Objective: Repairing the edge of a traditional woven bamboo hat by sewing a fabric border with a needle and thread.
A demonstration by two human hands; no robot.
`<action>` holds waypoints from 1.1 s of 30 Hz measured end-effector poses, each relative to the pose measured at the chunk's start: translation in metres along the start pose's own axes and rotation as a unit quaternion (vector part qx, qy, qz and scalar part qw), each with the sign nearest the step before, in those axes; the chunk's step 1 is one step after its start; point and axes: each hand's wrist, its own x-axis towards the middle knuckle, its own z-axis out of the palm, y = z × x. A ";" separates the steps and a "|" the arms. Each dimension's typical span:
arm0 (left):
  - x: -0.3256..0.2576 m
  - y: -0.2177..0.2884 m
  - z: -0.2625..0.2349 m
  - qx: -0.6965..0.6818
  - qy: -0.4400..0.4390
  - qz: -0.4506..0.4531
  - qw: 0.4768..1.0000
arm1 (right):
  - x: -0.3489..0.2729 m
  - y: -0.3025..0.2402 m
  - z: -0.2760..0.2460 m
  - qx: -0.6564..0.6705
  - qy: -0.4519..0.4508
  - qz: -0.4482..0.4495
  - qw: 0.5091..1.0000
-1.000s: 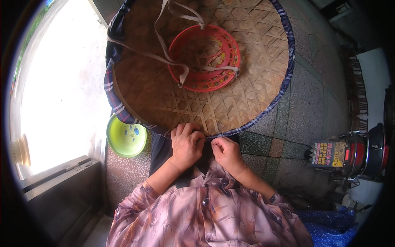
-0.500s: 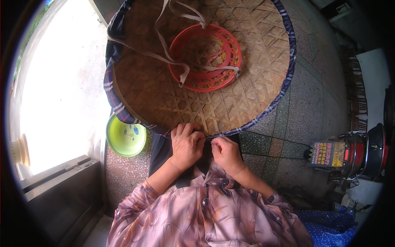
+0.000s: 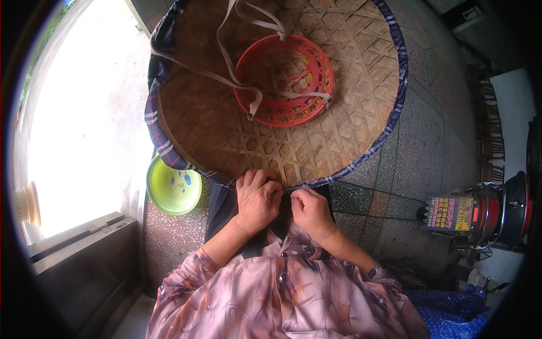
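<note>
A wide round bamboo hat (image 3: 350, 124), woven in a lattice, lies in front of me with its inside facing up. Dark blue plaid cloth (image 3: 164, 146) wraps its rim. In its middle sits a red openwork plastic basket (image 3: 285, 120) with pale fabric straps (image 3: 224, 53) tied to it. My left hand (image 3: 258, 200) grips the near rim, fingers curled over the cloth edge. Just right of it, my right hand (image 3: 311, 213) is closed in a pinch close to the same edge. Whatever lies between its fingertips is too small to make out.
A light green basin (image 3: 175, 192) stands on the speckled floor at left, beside a bright doorway with a metal frame (image 3: 84, 240). A vehicle's rear end with a plate (image 3: 450, 213) is at right. Blue dotted cloth (image 3: 446, 313) lies at lower right.
The hat has shifted very slightly to the right in the picture. Both hands keep almost the same place and grip at the near rim.
</note>
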 end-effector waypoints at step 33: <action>-0.002 -0.003 -0.004 -0.026 0.006 0.013 1.000 | 0.012 -0.013 0.001 -0.063 -0.014 -0.025 0.998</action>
